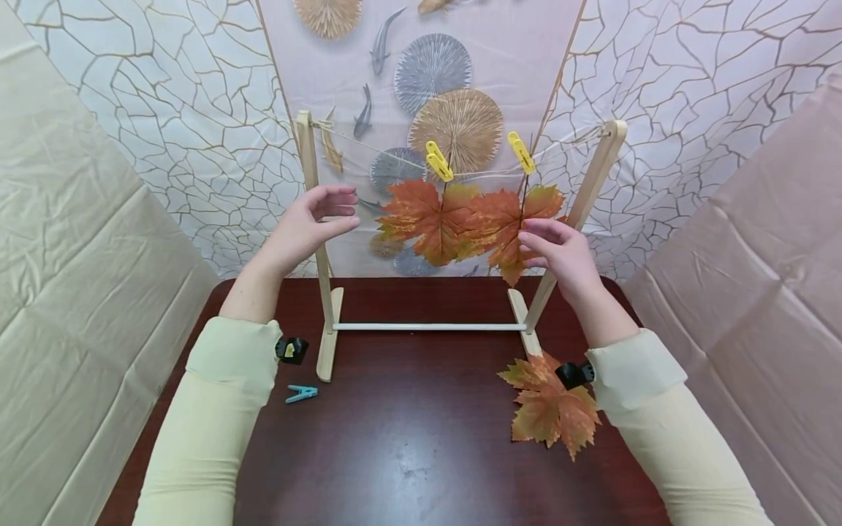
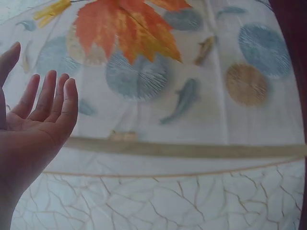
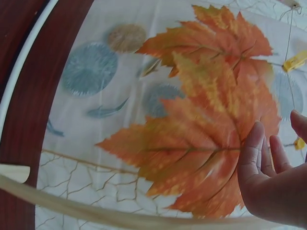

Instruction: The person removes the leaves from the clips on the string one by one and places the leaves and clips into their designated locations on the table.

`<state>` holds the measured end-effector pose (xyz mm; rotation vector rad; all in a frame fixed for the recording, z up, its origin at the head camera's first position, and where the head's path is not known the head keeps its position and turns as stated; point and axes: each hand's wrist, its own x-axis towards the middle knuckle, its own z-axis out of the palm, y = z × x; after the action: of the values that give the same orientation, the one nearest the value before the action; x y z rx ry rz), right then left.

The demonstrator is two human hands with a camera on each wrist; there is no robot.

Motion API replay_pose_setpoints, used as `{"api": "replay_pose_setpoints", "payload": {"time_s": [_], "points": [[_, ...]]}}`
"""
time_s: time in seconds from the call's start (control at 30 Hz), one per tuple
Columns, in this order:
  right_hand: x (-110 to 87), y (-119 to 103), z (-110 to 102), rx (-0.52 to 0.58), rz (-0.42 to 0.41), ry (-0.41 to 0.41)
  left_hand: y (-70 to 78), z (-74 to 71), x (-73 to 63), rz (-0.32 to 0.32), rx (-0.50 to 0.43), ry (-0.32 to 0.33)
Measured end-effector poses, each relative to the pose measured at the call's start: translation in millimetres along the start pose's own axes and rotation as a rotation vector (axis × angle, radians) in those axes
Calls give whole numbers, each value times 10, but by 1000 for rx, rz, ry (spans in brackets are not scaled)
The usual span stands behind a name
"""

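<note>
Two orange-red artificial maple leaves hang by their stems from a cord [image 1: 378,153], each under a yellow clothespin. The left leaf [image 1: 427,223] hangs below one clothespin [image 1: 438,162]; the right leaf [image 1: 501,230] hangs below the other clothespin [image 1: 521,153] and partly overlaps its neighbour. My right hand [image 1: 564,257] is at the right leaf, its loosely bent fingers against or just before the leaf's face; contact is uncertain. In the right wrist view the thumb stands apart from the fingers. Left of the leaves, my left hand [image 1: 305,228] is raised beside the wooden post, holding nothing.
The cord runs between two wooden posts, left [image 1: 308,153] and right [image 1: 595,175], joined low by a white rod [image 1: 427,327]. Another maple leaf [image 1: 552,413] lies on the dark red table [image 1: 408,453], partly beneath my right wrist. A blue clothespin [image 1: 302,394] lies at left.
</note>
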<state>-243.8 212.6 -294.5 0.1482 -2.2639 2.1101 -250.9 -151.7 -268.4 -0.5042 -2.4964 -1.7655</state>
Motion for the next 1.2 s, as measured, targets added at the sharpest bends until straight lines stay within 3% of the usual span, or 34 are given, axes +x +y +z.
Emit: {"api": "replay_pose_setpoints", "payload": {"time_s": [0.3, 0.53, 0.93, 1.2], "points": [[72, -162, 220, -38, -11, -35, 278, 153, 170, 75, -53, 7], [169, -268, 417, -24, -17, -36, 469, 274, 293, 85, -71, 7], [324, -362, 708, 6, -28, -33, 606, 406, 484, 98, -108, 29], [423, -362, 838, -84, 9, -1, 695, 488, 591, 79, -89, 29]]}}
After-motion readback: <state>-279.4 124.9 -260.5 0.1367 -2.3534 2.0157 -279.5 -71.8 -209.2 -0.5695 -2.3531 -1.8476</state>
